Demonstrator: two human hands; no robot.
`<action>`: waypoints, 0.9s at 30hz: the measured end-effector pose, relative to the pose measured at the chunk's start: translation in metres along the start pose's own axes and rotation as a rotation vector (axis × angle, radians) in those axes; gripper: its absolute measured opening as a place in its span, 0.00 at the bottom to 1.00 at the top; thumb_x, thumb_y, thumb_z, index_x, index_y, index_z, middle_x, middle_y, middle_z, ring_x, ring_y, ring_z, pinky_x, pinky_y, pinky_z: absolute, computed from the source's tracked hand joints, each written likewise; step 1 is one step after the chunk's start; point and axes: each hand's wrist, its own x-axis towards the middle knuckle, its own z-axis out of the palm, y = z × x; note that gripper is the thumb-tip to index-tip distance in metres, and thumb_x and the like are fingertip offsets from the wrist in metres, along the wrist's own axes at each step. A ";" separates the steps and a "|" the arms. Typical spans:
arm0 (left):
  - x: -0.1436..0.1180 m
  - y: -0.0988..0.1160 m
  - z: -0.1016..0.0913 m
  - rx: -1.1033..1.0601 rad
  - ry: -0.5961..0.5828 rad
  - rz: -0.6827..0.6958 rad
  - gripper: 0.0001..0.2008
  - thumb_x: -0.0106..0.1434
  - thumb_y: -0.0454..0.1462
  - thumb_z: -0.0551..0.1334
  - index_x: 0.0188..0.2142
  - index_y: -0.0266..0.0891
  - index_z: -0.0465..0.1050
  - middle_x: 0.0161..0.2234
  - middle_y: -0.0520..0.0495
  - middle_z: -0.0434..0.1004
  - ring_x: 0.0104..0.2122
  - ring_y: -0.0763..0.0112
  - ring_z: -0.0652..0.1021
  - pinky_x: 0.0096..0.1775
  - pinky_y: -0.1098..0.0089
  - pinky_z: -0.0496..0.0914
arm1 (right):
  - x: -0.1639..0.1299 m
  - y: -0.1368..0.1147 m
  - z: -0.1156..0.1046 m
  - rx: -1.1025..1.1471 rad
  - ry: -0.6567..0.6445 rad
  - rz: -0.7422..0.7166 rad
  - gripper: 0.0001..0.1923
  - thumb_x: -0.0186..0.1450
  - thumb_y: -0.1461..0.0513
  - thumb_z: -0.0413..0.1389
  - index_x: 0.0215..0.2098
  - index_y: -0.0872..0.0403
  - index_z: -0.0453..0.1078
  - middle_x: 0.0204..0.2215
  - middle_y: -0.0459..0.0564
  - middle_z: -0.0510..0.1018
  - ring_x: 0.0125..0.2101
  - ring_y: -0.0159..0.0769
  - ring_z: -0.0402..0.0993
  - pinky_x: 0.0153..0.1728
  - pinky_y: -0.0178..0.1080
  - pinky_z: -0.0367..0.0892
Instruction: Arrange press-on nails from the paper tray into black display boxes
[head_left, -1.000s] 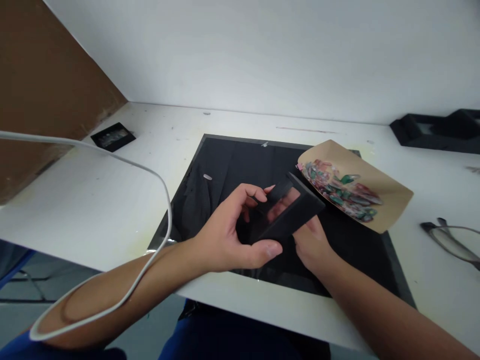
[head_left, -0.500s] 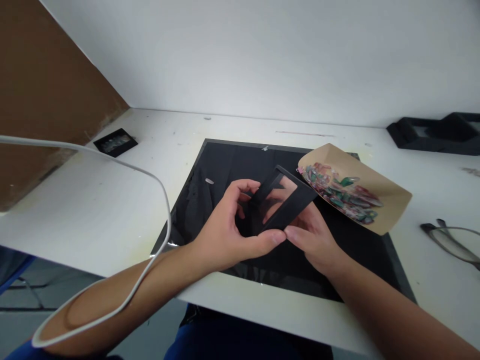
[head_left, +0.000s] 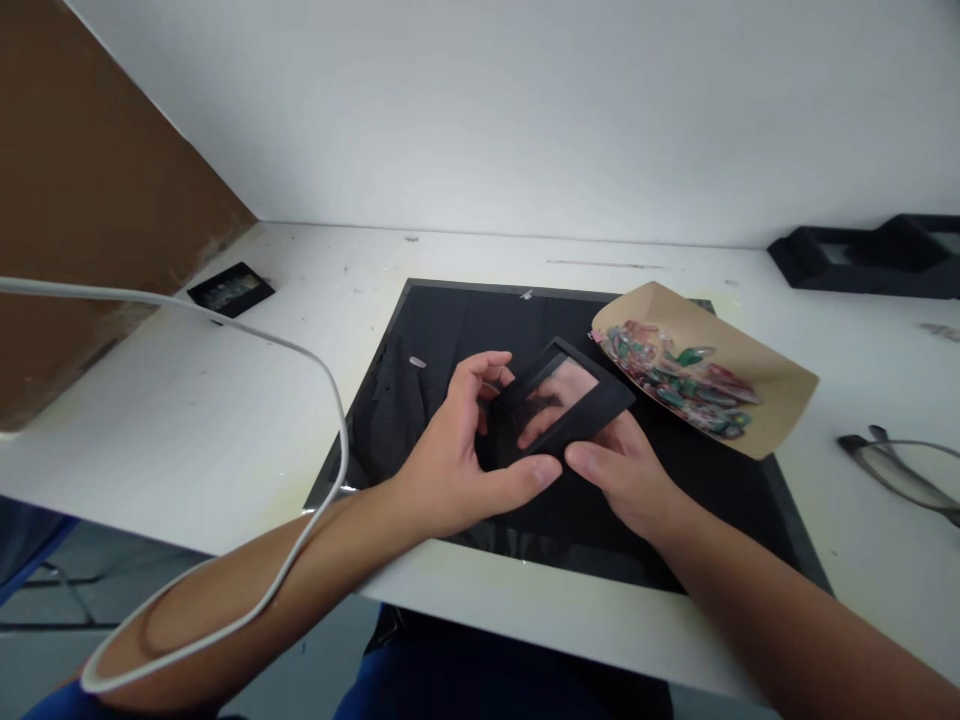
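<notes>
Between my two hands is a small black box with a clear window [head_left: 581, 418], tilted above a black mat [head_left: 480, 315]. My left hand [head_left: 469, 450] grips its left side, the thumb along the near edge and the fingers curled at the far left. My right hand [head_left: 622, 465] holds the near right corner, with its thumb in front and its other fingers hidden behind the box. Through the window, fingers show. Just right of the box, a tan paper tray [head_left: 784, 390] holds several small red, green and clear pieces [head_left: 679, 375].
One small pale piece [head_left: 418, 362] lies on the mat. A similar black windowed box [head_left: 231, 290] rests at the left. Eyeglasses [head_left: 900, 470] are at the right, and black holders [head_left: 862, 258] stand by the wall. A white cable [head_left: 341, 430] loops across my left forearm.
The box has tipped slightly, so its window faces me more. My thumbs have shifted a little along its near edge. The view has moved slightly.
</notes>
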 end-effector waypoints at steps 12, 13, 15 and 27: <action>0.006 -0.009 -0.007 0.152 -0.119 0.293 0.66 0.41 0.61 0.76 0.71 0.52 0.42 0.68 0.34 0.50 0.61 0.42 0.66 0.60 0.45 0.65 | -0.006 -0.005 0.007 -0.044 0.134 -0.068 0.32 0.60 0.44 0.65 0.57 0.46 0.63 0.42 0.50 0.75 0.38 0.42 0.73 0.42 0.48 0.72; 0.007 -0.010 -0.007 0.201 -0.095 0.368 0.72 0.36 0.62 0.78 0.72 0.53 0.39 0.71 0.34 0.43 0.65 0.37 0.61 0.62 0.42 0.63 | -0.007 -0.007 0.008 0.005 0.114 -0.050 0.33 0.59 0.43 0.64 0.56 0.46 0.63 0.40 0.50 0.75 0.35 0.41 0.73 0.40 0.47 0.72; 0.009 -0.011 -0.008 0.272 -0.054 0.497 0.79 0.30 0.62 0.79 0.73 0.54 0.34 0.74 0.35 0.32 0.70 0.31 0.48 0.66 0.38 0.55 | -0.009 -0.010 0.010 0.074 0.078 -0.019 0.34 0.59 0.41 0.63 0.56 0.46 0.63 0.38 0.48 0.74 0.32 0.39 0.71 0.36 0.45 0.72; 0.010 -0.006 -0.011 0.137 -0.208 0.579 0.68 0.38 0.57 0.80 0.72 0.51 0.46 0.62 0.36 0.68 0.58 0.47 0.74 0.64 0.48 0.66 | -0.006 -0.001 0.015 0.214 -0.195 0.301 0.22 0.62 0.49 0.63 0.49 0.51 0.68 0.44 0.51 0.79 0.42 0.41 0.77 0.43 0.45 0.74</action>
